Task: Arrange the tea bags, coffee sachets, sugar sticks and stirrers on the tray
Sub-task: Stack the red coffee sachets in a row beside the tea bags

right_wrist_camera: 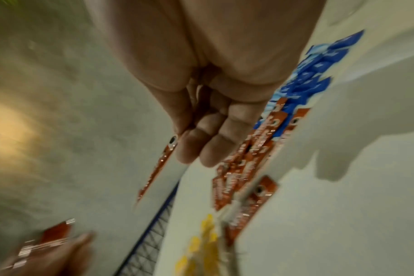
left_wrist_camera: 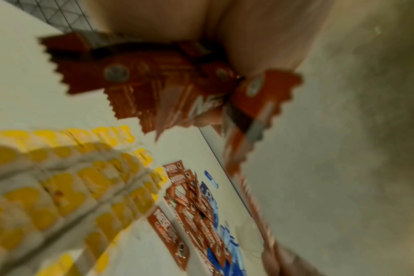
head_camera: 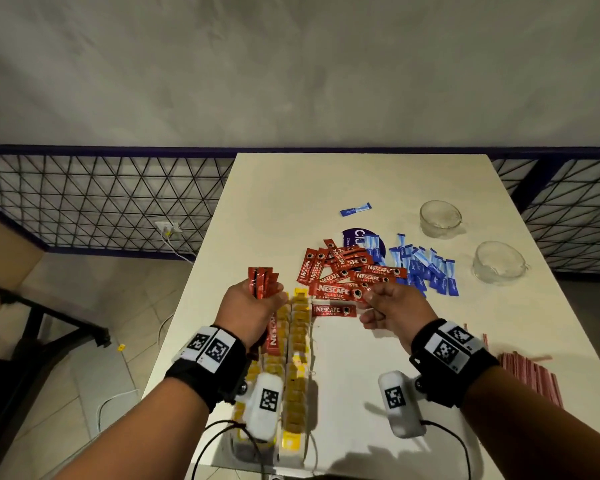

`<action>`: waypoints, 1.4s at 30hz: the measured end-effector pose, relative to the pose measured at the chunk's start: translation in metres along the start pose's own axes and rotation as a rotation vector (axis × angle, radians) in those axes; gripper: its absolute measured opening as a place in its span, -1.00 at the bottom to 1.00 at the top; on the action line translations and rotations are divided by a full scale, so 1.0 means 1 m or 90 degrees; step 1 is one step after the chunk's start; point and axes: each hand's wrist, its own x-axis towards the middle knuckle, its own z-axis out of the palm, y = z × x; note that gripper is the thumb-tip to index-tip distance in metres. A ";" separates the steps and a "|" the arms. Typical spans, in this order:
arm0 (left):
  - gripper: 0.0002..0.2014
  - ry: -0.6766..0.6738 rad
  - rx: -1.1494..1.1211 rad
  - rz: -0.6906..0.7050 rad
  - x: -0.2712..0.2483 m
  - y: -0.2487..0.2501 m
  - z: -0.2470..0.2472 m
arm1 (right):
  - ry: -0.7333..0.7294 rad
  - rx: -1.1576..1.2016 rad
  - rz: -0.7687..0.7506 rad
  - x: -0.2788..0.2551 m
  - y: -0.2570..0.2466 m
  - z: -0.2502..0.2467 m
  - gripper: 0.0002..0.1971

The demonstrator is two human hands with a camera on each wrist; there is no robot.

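My left hand (head_camera: 267,296) grips an upright bundle of red coffee sachets (head_camera: 262,281), seen close and blurred in the left wrist view (left_wrist_camera: 154,84). My right hand (head_camera: 369,299) pinches the end of one red sachet (head_camera: 338,292), raised edge-on in the right wrist view (right_wrist_camera: 157,170). Beneath it one sachet (head_camera: 333,310) lies alone. A loose heap of red sachets (head_camera: 343,266) sits beyond, with blue sugar sticks (head_camera: 425,270) to its right. Rows of yellow tea bags (head_camera: 298,344) run under my left wrist. Red stirrers (head_camera: 530,375) lie at the near right.
Two glass bowls (head_camera: 440,218) (head_camera: 499,266) stand at the far right of the white table (head_camera: 291,202). A single blue stick (head_camera: 355,209) lies apart beyond the heap, near a purple round mat (head_camera: 355,237). A wire fence (head_camera: 101,199) and floor lie past the left edge.
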 end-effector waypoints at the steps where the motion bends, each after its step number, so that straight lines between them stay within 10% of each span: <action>1: -0.89 0.010 0.015 -0.001 0.000 -0.005 -0.007 | 0.016 -0.012 0.028 0.004 0.008 -0.004 -0.92; 12: -0.87 0.021 0.053 -0.049 -0.012 -0.045 -0.056 | 0.080 -0.207 0.199 0.037 0.066 0.017 -0.92; 42: -0.90 0.000 0.041 -0.045 -0.010 -0.051 -0.061 | 0.106 -0.560 0.155 0.071 0.078 0.017 -0.67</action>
